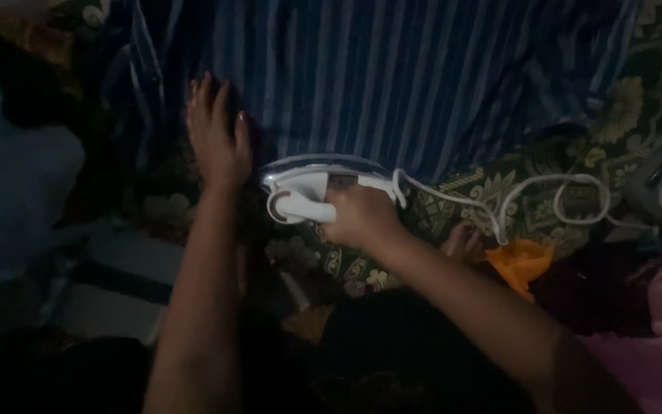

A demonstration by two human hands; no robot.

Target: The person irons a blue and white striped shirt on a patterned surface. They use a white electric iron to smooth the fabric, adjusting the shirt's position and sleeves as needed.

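Right hand (pixel 362 215) clamped on iron (pixel 323 188) handle, pressing striped cloth (pixel 423 84); left hand (pixel 217 138) flat, spread left of iron, steadying cloth

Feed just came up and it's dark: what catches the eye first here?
The white iron at centre, gripped by the right hand, sits at the lower edge of the blue striped cloth. The left hand lies flat on that cloth, and the white cord loops away rightward.
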